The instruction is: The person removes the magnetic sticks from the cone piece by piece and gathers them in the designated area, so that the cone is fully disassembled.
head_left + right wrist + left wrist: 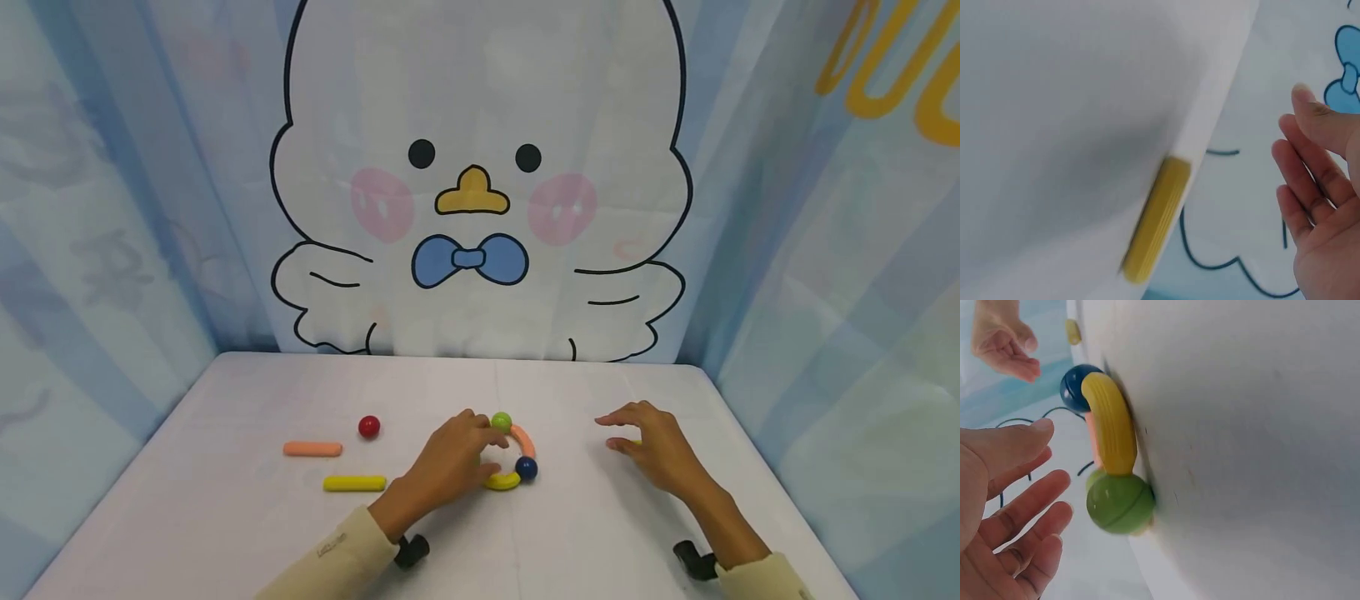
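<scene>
My left hand [452, 457] hovers over the left side of a ring of toy pieces, its fingers loosely bent and apart from them. Around that ring run a green ball [501, 422], an orange curved rod [525, 442], a dark blue ball [527, 468] and a yellow curved rod [503, 482]. A nearer green ball [1121, 504] meets the yellow curve in the left wrist view; the head view hides it behind the hand. To the right, my right hand [663, 450] holds nothing, above a straight yellow rod [1157, 219] lying on the table.
On the left of the white table [225, 517] lie a red ball [369, 427], a straight orange rod [312, 449] and another straight yellow rod [355, 483]. A curtain [480, 317] printed with a cartoon bird hangs behind the table, with more cloth on both sides.
</scene>
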Demonstrator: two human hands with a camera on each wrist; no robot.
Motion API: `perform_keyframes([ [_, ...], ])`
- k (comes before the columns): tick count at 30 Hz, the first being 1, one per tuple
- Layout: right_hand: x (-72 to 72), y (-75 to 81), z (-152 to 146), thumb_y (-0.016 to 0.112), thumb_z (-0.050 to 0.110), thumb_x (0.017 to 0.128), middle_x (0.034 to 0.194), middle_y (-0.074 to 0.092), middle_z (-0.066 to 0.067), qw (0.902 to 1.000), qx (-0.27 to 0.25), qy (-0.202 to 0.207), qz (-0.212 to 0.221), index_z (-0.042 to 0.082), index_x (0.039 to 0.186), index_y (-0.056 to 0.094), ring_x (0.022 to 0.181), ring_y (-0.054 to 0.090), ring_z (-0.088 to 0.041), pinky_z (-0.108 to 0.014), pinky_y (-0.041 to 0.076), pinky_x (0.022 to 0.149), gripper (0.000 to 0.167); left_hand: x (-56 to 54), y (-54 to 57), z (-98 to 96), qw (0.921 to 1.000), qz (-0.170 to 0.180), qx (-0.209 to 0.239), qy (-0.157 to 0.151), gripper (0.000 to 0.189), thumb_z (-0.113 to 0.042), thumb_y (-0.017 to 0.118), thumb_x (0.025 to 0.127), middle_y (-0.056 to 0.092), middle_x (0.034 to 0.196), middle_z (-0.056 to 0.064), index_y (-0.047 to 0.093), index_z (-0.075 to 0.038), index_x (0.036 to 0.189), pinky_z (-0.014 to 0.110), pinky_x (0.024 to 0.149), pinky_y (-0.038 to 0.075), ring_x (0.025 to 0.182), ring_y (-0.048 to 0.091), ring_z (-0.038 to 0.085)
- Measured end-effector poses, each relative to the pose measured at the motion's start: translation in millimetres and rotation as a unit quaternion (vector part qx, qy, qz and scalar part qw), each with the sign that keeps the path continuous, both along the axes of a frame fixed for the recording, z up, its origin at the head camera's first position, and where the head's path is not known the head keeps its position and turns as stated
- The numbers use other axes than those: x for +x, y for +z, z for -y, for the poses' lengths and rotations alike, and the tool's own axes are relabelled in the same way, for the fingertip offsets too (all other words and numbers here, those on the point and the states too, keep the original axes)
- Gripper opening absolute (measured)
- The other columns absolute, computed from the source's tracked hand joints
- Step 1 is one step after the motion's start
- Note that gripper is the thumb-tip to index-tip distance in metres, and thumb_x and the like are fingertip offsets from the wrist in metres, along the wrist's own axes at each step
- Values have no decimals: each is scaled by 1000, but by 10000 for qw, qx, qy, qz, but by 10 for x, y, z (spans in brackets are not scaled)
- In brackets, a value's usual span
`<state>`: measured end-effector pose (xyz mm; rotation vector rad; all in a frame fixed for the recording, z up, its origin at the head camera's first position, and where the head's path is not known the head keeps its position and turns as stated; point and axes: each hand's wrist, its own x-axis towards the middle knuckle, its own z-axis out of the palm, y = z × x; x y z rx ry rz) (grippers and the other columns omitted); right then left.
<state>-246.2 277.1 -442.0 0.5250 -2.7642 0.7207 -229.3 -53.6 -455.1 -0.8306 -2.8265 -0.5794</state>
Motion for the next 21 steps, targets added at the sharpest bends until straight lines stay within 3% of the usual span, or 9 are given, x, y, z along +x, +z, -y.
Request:
perform_keyframes([
  [9, 120, 32, 448, 90, 11, 84, 116, 79, 4, 9992, -323, 164, 170, 24, 120, 81, 119, 71, -28, -57, 55, 106, 39, 27, -3, 257, 9997, 53, 119, 223, 30, -25, 88, 89, 75, 115, -2, 81, -21, 117, 30, 87, 57, 99, 59, 13],
  [21, 174, -116, 914, 91, 16, 83, 111, 77, 15, 9904, -644, 997, 704, 29, 113, 81, 115, 71, -16, -50, 57, 105, 34, 6, -74, 320, 9992, 247, 270, 141, 28, -20, 89, 88, 73, 107, -2, 81, -18, 114, 34, 89, 60, 94, 64, 12],
])
